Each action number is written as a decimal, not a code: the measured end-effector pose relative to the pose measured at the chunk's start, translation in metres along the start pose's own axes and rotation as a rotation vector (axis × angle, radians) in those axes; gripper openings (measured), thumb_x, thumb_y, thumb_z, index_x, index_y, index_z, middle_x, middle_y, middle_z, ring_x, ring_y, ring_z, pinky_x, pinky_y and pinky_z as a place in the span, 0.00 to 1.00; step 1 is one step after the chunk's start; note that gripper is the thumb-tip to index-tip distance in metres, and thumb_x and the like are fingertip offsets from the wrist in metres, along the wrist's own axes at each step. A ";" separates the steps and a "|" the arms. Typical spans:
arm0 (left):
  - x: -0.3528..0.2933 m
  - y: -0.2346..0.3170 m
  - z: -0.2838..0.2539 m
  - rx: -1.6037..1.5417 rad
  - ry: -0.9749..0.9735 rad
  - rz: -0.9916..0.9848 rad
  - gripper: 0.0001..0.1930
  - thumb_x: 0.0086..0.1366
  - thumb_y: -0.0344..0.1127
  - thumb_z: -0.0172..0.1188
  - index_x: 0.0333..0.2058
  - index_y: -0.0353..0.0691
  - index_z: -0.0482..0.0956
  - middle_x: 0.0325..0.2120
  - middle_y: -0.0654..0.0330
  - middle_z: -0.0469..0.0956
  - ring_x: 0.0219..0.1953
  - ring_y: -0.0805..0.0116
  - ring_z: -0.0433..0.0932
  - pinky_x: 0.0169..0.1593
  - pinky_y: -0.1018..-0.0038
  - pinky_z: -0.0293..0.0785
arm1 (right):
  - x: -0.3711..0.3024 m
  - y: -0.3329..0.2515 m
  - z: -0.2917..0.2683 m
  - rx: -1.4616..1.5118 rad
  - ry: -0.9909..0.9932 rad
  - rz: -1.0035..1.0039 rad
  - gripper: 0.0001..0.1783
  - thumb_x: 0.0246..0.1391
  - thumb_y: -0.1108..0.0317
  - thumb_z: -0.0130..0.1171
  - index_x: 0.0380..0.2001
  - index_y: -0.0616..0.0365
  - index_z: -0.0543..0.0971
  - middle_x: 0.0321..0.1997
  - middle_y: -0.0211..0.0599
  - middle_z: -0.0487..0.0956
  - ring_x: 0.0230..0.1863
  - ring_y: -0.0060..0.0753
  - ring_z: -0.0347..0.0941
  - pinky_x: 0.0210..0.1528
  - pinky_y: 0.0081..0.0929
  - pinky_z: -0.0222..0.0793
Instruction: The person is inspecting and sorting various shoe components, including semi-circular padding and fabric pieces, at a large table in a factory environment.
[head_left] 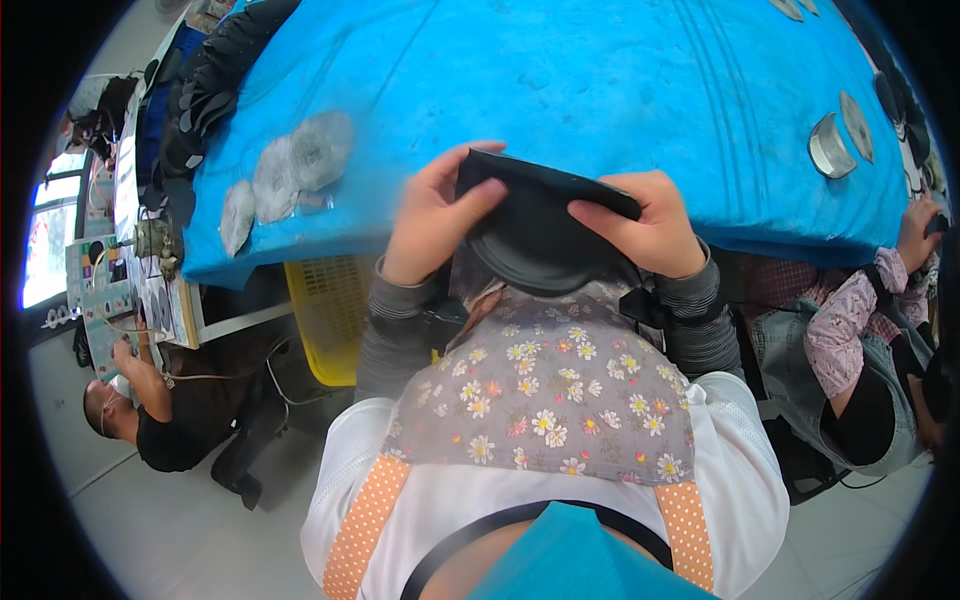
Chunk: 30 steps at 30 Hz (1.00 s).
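Between my two hands is a black, smooth piece (pixel 545 235), with a straight upper edge and a rounded, rimmed lower end; its exact kind is unclear. My left hand (pixel 440 215) grips its left side, thumb lying on the face and fingers behind. On the other side, my right hand (pixel 645 220) pinches the upper right corner, its thumb pressed on the surface. The piece is held up in front of my flowered apron (pixel 550 400), by the near edge of the blue-covered table (pixel 520 90).
Whitish flat pieces (pixel 300 160) lie on the table's left, beside a row of black curved pieces (pixel 205 90). A silvery ring-shaped thing (pixel 830 150) lies at the right. Below the table stands a yellow crate (pixel 335 320). One co-worker (pixel 180 420) is at the left, another (pixel 850 350) at the right.
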<state>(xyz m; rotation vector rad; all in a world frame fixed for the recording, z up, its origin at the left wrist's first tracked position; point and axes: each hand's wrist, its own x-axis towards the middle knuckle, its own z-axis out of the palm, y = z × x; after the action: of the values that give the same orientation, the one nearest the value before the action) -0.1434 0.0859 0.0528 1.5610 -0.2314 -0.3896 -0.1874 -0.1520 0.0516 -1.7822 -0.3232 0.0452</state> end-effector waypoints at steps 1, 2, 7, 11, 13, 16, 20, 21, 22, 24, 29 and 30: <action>0.002 -0.004 0.006 0.179 0.039 0.057 0.15 0.63 0.32 0.64 0.47 0.34 0.75 0.37 0.65 0.77 0.39 0.78 0.74 0.44 0.78 0.71 | 0.001 0.001 0.003 -0.121 0.034 -0.040 0.08 0.53 0.67 0.65 0.28 0.63 0.82 0.16 0.38 0.73 0.18 0.23 0.66 0.22 0.25 0.61; 0.003 -0.007 0.009 0.357 0.078 0.112 0.17 0.62 0.32 0.66 0.47 0.35 0.74 0.37 0.65 0.76 0.40 0.78 0.73 0.44 0.78 0.71 | 0.003 0.002 0.006 -0.170 0.074 -0.101 0.09 0.52 0.67 0.66 0.26 0.62 0.82 0.16 0.40 0.72 0.17 0.27 0.65 0.21 0.27 0.61; 0.006 -0.015 0.014 0.108 0.016 -0.048 0.30 0.51 0.31 0.74 0.48 0.38 0.66 0.38 0.60 0.75 0.43 0.72 0.73 0.47 0.73 0.73 | 0.003 0.009 0.012 -0.218 0.159 -0.195 0.10 0.50 0.67 0.67 0.23 0.62 0.80 0.15 0.44 0.71 0.15 0.40 0.63 0.19 0.31 0.58; 0.001 -0.017 0.015 0.132 -0.053 -0.090 0.33 0.49 0.28 0.75 0.50 0.39 0.63 0.40 0.61 0.73 0.45 0.72 0.72 0.48 0.73 0.73 | 0.000 0.010 0.010 -0.209 0.147 -0.190 0.10 0.50 0.67 0.67 0.24 0.62 0.80 0.15 0.43 0.70 0.15 0.35 0.64 0.19 0.29 0.58; 0.001 -0.019 0.014 0.025 0.009 -0.038 0.29 0.53 0.25 0.71 0.51 0.39 0.65 0.40 0.62 0.75 0.43 0.74 0.74 0.45 0.76 0.73 | -0.001 0.009 0.011 -0.190 0.157 -0.145 0.10 0.51 0.67 0.67 0.25 0.63 0.80 0.15 0.42 0.70 0.15 0.31 0.64 0.20 0.28 0.58; 0.006 -0.021 0.004 -0.269 0.010 -0.112 0.24 0.57 0.24 0.68 0.49 0.37 0.67 0.38 0.59 0.79 0.40 0.71 0.79 0.44 0.76 0.76 | -0.003 0.007 0.010 0.055 0.163 -0.022 0.10 0.53 0.68 0.66 0.26 0.64 0.80 0.16 0.39 0.71 0.16 0.23 0.63 0.20 0.26 0.58; 0.007 -0.020 -0.015 -0.508 -0.023 -0.173 0.16 0.61 0.24 0.64 0.47 0.34 0.71 0.37 0.55 0.82 0.37 0.69 0.82 0.42 0.74 0.80 | -0.003 0.005 -0.002 -0.001 0.106 -0.072 0.08 0.54 0.69 0.65 0.28 0.65 0.81 0.17 0.37 0.74 0.19 0.19 0.65 0.22 0.24 0.61; 0.007 -0.019 -0.016 -0.537 -0.035 -0.194 0.16 0.61 0.25 0.64 0.47 0.34 0.71 0.37 0.55 0.82 0.38 0.69 0.82 0.43 0.74 0.79 | -0.003 0.006 -0.002 0.041 0.103 -0.063 0.08 0.54 0.69 0.65 0.29 0.65 0.81 0.18 0.37 0.74 0.19 0.19 0.66 0.22 0.24 0.61; 0.007 -0.019 -0.016 -0.558 -0.037 -0.189 0.16 0.62 0.25 0.62 0.48 0.33 0.71 0.39 0.55 0.81 0.40 0.69 0.82 0.44 0.74 0.79 | -0.003 0.006 -0.003 0.084 0.102 -0.053 0.08 0.54 0.70 0.65 0.29 0.65 0.81 0.18 0.37 0.75 0.19 0.20 0.66 0.23 0.24 0.62; 0.007 -0.017 -0.010 -0.532 -0.005 -0.216 0.16 0.64 0.25 0.59 0.50 0.32 0.70 0.42 0.54 0.80 0.43 0.69 0.80 0.46 0.74 0.78 | -0.001 0.007 0.000 0.060 0.135 -0.062 0.08 0.53 0.69 0.65 0.30 0.64 0.81 0.18 0.39 0.75 0.19 0.23 0.67 0.23 0.24 0.62; 0.004 -0.013 0.012 -0.194 0.064 -0.020 0.21 0.58 0.25 0.64 0.51 0.33 0.70 0.43 0.59 0.79 0.45 0.71 0.78 0.50 0.75 0.74 | 0.004 0.007 0.014 -0.158 0.196 -0.255 0.07 0.52 0.69 0.66 0.30 0.62 0.82 0.18 0.40 0.74 0.17 0.32 0.66 0.22 0.27 0.62; 0.005 -0.012 0.013 -0.230 0.074 -0.033 0.21 0.59 0.25 0.64 0.50 0.33 0.70 0.42 0.59 0.79 0.44 0.71 0.78 0.50 0.75 0.74 | 0.004 0.007 0.014 -0.156 0.187 -0.242 0.06 0.52 0.70 0.66 0.30 0.62 0.82 0.18 0.40 0.74 0.17 0.33 0.66 0.22 0.27 0.62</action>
<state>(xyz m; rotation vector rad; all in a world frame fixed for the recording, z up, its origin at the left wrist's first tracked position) -0.1452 0.0729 0.0400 1.3513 -0.0997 -0.3696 -0.1849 -0.1388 0.0425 -1.8723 -0.4140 -0.3244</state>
